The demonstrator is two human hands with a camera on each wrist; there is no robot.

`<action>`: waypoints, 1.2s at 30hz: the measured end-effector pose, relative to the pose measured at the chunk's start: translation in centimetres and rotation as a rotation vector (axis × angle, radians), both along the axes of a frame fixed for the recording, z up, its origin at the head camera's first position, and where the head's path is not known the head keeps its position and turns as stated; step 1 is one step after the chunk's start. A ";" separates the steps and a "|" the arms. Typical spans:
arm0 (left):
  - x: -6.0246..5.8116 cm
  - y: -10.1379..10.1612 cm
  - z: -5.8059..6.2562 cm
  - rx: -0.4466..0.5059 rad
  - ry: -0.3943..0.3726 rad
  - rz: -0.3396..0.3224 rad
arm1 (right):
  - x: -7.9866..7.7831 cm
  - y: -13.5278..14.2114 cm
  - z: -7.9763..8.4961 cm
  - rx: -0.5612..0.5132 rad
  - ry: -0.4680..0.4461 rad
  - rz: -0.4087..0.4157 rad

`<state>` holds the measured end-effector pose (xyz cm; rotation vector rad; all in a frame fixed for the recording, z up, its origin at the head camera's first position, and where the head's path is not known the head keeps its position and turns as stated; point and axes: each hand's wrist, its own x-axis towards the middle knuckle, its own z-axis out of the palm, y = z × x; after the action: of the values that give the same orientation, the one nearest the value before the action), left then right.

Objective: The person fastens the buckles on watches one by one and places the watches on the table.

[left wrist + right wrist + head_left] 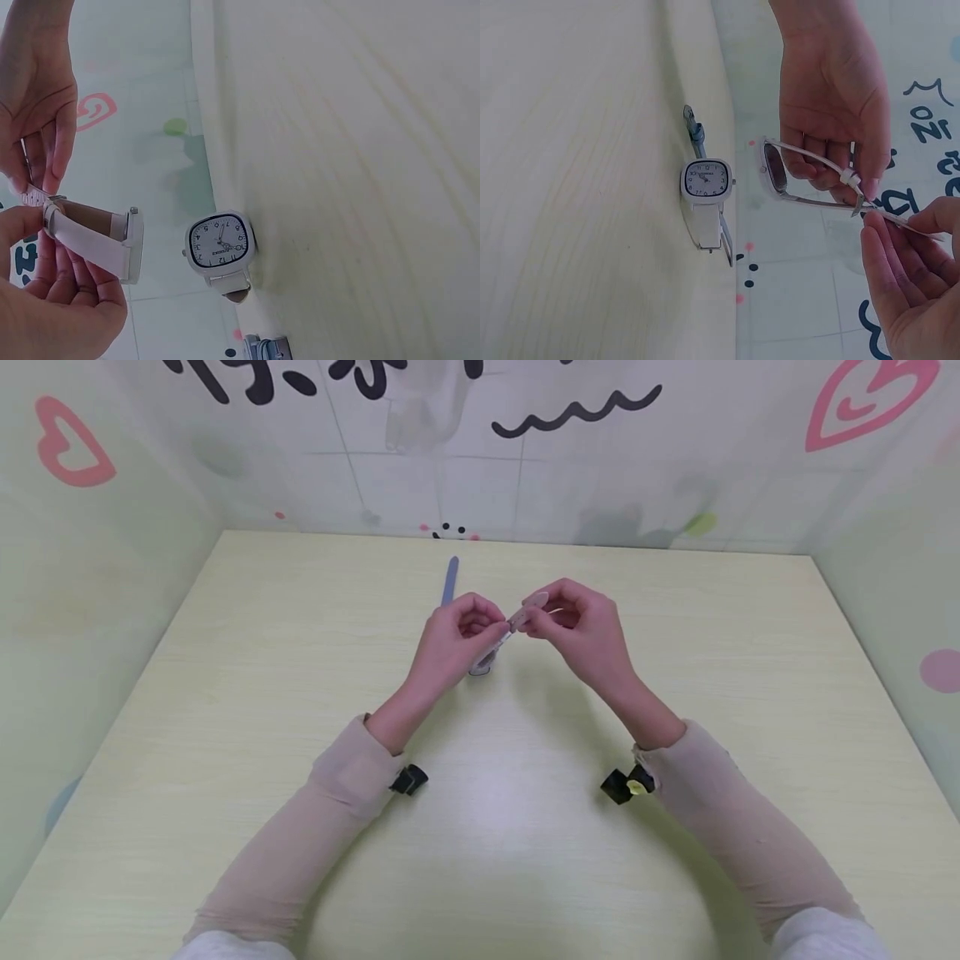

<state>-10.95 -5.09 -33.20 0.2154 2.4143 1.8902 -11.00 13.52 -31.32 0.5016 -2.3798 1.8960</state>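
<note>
A white wristwatch (94, 244) is held up off the table between both hands, its strap bent into a loop with the buckle (861, 204) where the two strap ends meet. My left hand (457, 639) grips the strap beside the buckle, fingers curled under the loop. On the other side, my right hand (585, 631) pinches the strap's free end (531, 606) between thumb and fingers. The held watch's case (774, 166) hangs on the far side from the buckle. Below, a second white watch (705, 181) rests on the table with its square dial showing.
A blue strap (450, 581) lies on the table behind my left hand; its buckle end (695, 135) shows beyond the second watch. The pale wooden table (495, 860) ends at a decorated back wall (480, 485), with side walls left and right.
</note>
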 end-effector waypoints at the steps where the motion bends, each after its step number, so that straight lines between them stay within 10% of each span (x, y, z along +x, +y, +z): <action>1: 0.0 0.0 0.0 -0.005 -0.005 0.004 | 0.0 0.0 0.0 0.001 0.002 -0.002; 22: 0.1 0.0 0.8 -0.070 0.019 0.020 | 0.8 -0.5 -0.3 0.208 0.188 -0.015; 36: 0.2 0.1 0.6 -0.073 0.049 -0.057 | -0.1 -0.1 -0.5 -0.071 0.000 0.036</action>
<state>-10.75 -5.01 -32.61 0.3260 2.4750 1.7911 -11.10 13.44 -31.80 0.5418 -2.3096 1.9872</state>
